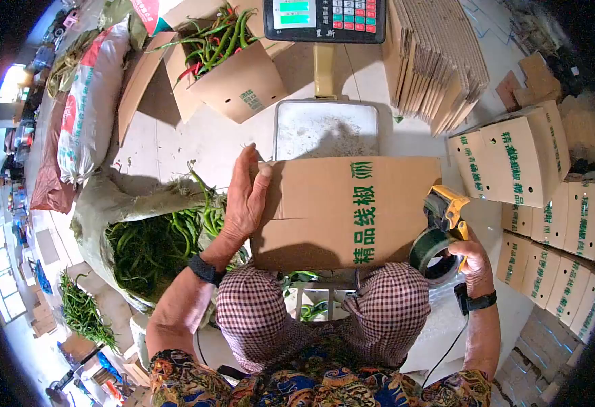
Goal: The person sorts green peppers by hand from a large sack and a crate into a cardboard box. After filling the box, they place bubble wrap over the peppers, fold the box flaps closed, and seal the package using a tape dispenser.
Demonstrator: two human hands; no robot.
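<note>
Nearest to us, our knees in checked trousers (256, 312) sat under the near edge of the carton (351, 214). It was a closed brown box with green print, lying lengthwise across in front of us, and we could not tell what bore it from below. Our left hand (243, 203) lay open and flat on the carton's left end, palm down and fingers spread toward the far corner, pressing rather than gripping. Our right hand (470, 261) was clenched around the handle of the tape dispenser (440, 234), a yellow one with a dark roll. It was held just beside the carton's right end, and whether it touched the box we could not make out.

We judged the step in hand to be sealing the top: the flaps were down and held, and no strip of tape showed on them. As we read it, the next move called for setting the tape's end on the right wall in line with the seam. The left palm would need to keep its pressure so the flaps stayed flat under the pull.

Left of our knee, an open sack of green peppers (151, 247) slumped on the floor. Beyond the carton stood the scale platform (324, 129) and, above it, the scale display (324, 19). Farther off were an open box of peppers (233, 74) on the left, a stack of flat cartons (433, 61), and printed boxes (514, 159) piled on the right.
</note>
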